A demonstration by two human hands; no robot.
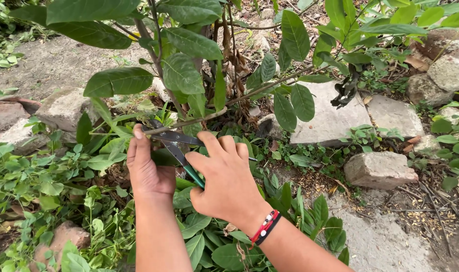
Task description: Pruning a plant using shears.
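At frame centre, both grips are closing on green-handled shears (176,146): right hand (229,184) wrapping one handle, left hand (146,166) the other. Blades are meeting a thin branch (199,120); squaring them gives a cleaner cut.

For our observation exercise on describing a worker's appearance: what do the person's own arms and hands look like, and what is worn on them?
Both forearms are bare, with no sleeves or gloves in view. The left hand wears nothing visible. At the wrist of the right hand sit thin bracelets: a red cord band with small white beads beside a plain black band. No rings or watch can be seen.
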